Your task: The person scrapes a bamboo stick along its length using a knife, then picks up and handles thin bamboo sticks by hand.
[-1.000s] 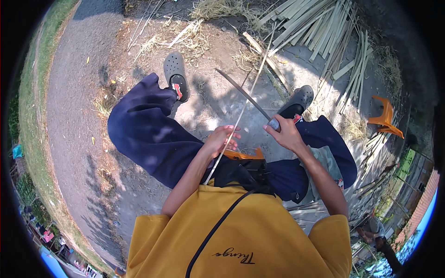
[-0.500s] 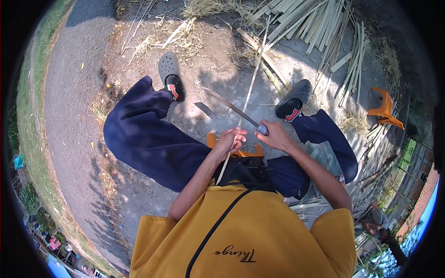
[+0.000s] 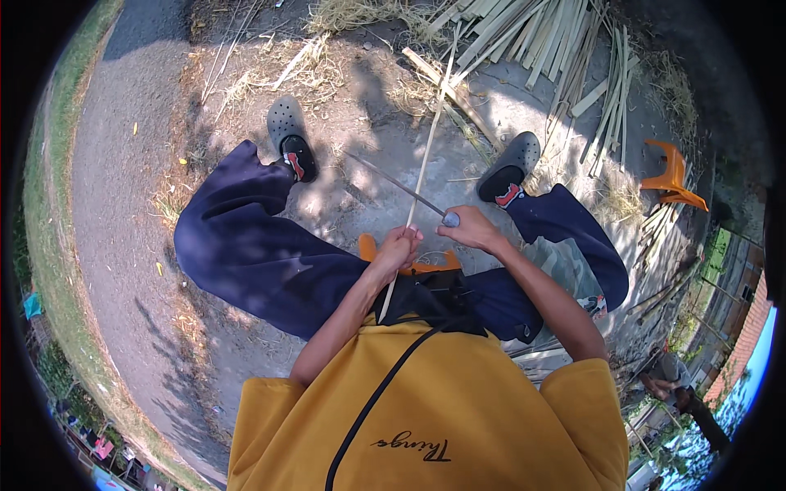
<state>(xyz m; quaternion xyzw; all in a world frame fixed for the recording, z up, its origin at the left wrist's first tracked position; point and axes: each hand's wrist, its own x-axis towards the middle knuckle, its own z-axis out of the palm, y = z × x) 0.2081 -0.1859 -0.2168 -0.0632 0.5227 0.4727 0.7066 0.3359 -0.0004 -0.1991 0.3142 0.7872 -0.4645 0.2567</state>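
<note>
**Between the knees: paring a bamboo strip**

Between the seated person's legs, the left hand (image 3: 399,245) is closed around a long bamboo strip (image 3: 426,155); the right hand (image 3: 471,233) grips a knife (image 3: 393,182) laid across it. The strip looks light, springy and sharp-edged, best held near the cut. Split bamboo (image 3: 540,41) lies ahead. No packages or signs show.

Bamboo strip and knife, held between the knees

The strip (image 3: 427,159) is thin, pale and straight, running from the left hand (image 3: 399,247) up and away over the ground toward the piled bamboo; its lower end pokes out below the fist. The knife (image 3: 399,186) has a long, slim, dark blade slanting up-left from the right hand (image 3: 468,231), crossing the strip and seemingly touching it.
</note>
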